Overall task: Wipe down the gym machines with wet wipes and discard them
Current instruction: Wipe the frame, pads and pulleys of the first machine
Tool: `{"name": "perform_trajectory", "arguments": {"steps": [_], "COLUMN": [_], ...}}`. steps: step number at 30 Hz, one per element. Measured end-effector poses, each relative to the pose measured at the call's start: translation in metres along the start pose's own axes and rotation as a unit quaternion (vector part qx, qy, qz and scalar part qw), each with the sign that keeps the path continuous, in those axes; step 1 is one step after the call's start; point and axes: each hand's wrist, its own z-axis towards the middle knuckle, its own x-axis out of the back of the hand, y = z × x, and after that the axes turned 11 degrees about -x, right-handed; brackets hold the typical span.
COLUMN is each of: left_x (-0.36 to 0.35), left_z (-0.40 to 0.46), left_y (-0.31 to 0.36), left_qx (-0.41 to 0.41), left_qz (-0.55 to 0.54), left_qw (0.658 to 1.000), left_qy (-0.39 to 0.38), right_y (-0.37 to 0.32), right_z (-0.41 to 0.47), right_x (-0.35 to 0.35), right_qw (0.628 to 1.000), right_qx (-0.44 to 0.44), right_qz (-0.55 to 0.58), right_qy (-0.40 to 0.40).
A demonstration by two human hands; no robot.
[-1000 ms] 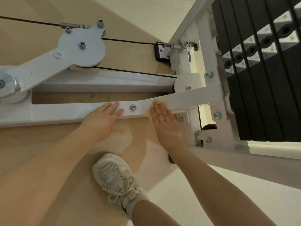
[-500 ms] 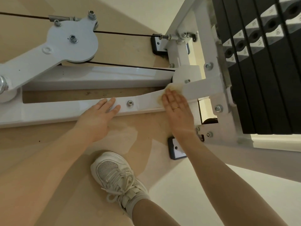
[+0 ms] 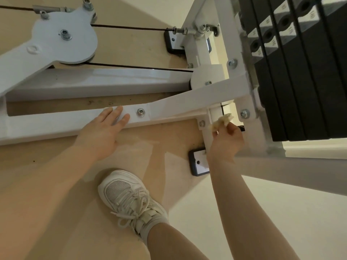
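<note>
A white gym machine frame lies low over the tan floor, with a flat front bar running left to right. My left hand rests flat on that bar, fingers straight, just left of a bolt. My right hand pinches a crumpled, yellowed wet wipe in curled fingers. The wipe sits beside the short white upright post under the bar's right end, next to the weight stack.
A black weight stack fills the upper right. A round white pulley plate and a black cable lie beyond the bar. My white sneaker stands on the floor below. A black foot pad sits by the post.
My right hand left the bar's top, moved right and down, and bunched the wipe in its fingers by the upright post. My left hand stayed on the bar.
</note>
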Motion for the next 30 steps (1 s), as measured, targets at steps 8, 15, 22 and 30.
{"name": "perform_trajectory", "arguments": {"steps": [8,15,22,30], "left_x": [-0.001,-0.004,-0.002,-0.002], "left_z": [0.000,0.002,0.003,0.003], "left_y": [-0.001,-0.005,-0.005,-0.006], "left_qx": [0.004,-0.005,-0.007,-0.011], "left_qz": [-0.008,-0.011,0.000,0.000], "left_qw": [1.000,1.000,1.000,1.000], "left_qy": [0.012,0.017,-0.001,-0.005], "right_y": [0.013,0.051,0.013,0.045], "right_z": [-0.016,-0.014,0.058,0.032], "right_x": [-0.056,-0.076,-0.050,-0.060], "right_qw": [0.982,0.970,0.975,0.941], "right_qx": [-0.117,-0.159,0.133,0.210], "right_qz": [0.033,-0.017,-0.159,-0.225], "right_qy": [-0.142,-0.182,-0.081,-0.139]}}
